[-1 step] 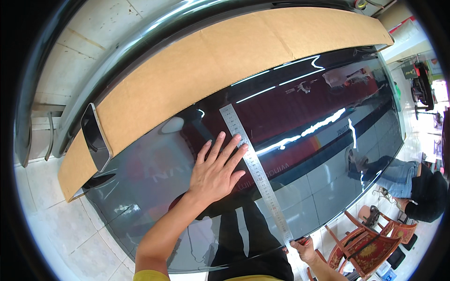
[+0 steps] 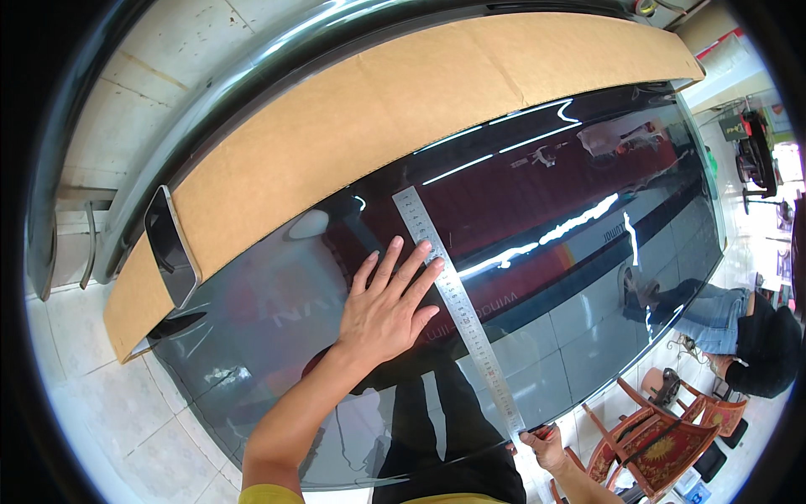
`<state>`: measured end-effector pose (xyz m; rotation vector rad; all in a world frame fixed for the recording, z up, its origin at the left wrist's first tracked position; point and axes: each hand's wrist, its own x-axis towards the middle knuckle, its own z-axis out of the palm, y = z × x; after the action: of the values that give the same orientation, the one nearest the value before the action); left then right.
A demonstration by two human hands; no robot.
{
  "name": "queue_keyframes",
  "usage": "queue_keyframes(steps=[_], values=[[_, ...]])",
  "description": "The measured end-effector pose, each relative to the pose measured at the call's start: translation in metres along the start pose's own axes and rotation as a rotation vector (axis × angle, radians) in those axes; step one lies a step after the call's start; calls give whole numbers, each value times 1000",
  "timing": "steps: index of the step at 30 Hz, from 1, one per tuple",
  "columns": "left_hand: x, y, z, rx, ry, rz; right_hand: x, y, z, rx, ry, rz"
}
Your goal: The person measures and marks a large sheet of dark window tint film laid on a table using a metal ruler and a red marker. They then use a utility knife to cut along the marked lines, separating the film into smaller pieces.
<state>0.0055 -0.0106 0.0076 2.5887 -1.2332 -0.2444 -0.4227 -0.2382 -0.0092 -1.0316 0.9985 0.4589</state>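
One steel ruler (image 2: 464, 315) already lies across dark glass (image 2: 592, 344); left hand (image 2: 382, 323) spreads open against it, right hand (image 2: 550, 454) at near end, grip unclear.

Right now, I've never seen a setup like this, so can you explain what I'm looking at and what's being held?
There's no machine here: these are a person's bare hands, seen by a fisheye camera worn on the head and looking down, so straight edges bend. A large, glossy dark sheet bears a metal ruler. The left hand is spread, two fingertips on the ruler. The right hand is at its near end; its grip is unclear. Beyond lies brown cardboard, with a phone-like device toward its left end.
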Motion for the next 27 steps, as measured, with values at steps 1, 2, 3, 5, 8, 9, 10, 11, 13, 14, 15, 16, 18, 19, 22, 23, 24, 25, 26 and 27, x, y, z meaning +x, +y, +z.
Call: queue_keyframes(steps=[1,2,3,5,8,9,10,11,13,14,15,16,18,19,22,23,24,25,26,27], values=[[0,0,0,-22,17,4,0,1,0,-16,3,10],[0,0,0,-19,13,5,0,1,0,-7,8,0],[0,0,0,-18,13,6,0,0,1,-7,6,-2],[1,1,0,-13,10,10,-1,-2,3,11,13,-3],[1,1,0,-4,6,15,-3,-9,7,38,26,-4],[1,1,0,-1,4,17,-3,-11,8,32,21,-2],[1,1,0,-1,2,16,-4,-13,9,27,16,1],[1,0,0,3,-2,19,-4,-14,10,29,15,3],[1,0,0,2,-8,20,-3,-16,10,31,12,6],[1,0,0,4,-8,23,-3,-15,10,24,15,6],[1,0,0,5,-10,23,-3,-15,10,16,17,5],[1,0,1,1,-10,21,-2,-15,10,9,20,4],[0,0,1,53,-25,11,-2,-14,11,38,12,-11],[0,0,1,76,-30,5,-2,-13,10,52,8,-20],[0,-1,2,82,-34,9,-2,-13,8,11,15,8],[0,-1,2,82,-34,9,-2,-12,8,11,21,20],[0,-1,2,81,-33,9,-2,-12,7,10,28,29],[0,-1,3,80,-33,10,-2,-12,7,5,30,35],[-1,0,3,69,-25,12,-2,-11,6,13,33,38],[-1,0,3,58,-17,14,-2,-11,5,15,29,39]])
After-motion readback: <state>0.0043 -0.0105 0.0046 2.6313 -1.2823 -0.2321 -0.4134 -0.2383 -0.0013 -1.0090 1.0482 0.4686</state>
